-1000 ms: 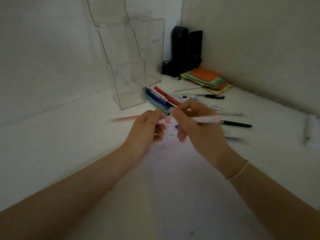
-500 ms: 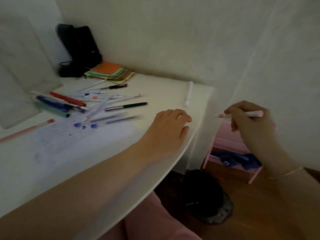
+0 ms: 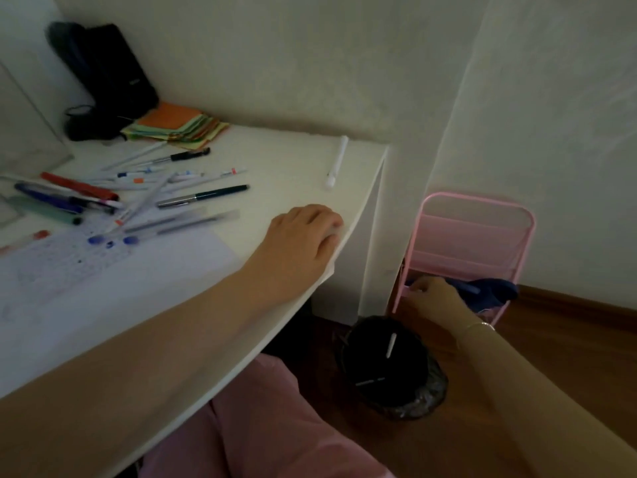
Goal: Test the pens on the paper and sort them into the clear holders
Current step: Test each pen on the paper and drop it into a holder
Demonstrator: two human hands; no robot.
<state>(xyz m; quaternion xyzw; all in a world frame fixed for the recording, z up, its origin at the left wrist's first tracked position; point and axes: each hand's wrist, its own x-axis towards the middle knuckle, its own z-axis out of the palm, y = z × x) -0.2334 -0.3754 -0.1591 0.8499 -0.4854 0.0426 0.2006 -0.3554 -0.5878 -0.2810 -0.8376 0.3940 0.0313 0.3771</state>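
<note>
My right hand (image 3: 436, 298) hangs released above the round black bin (image 3: 393, 370); a slim white pen (image 3: 392, 345) lies inside, apart from my fingers. My left hand (image 3: 303, 243) rests flat at the white desk's (image 3: 293, 160) right edge.

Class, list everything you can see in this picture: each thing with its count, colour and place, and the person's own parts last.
desk: one, white, left half
pens: a loose pile, count unclear; red, blue, green, black and white; left of desk
white pen: one, near desk's right edge
paper: one sheet, white with ink marks, front of desk
sticky notes: one stack, orange and green, back of desk
black case: one, back corner
bin: one, black, on floor, two white pens inside
pink rack: one, beside wall
left hand: rests on desk edge
right hand: low, above bin
</note>
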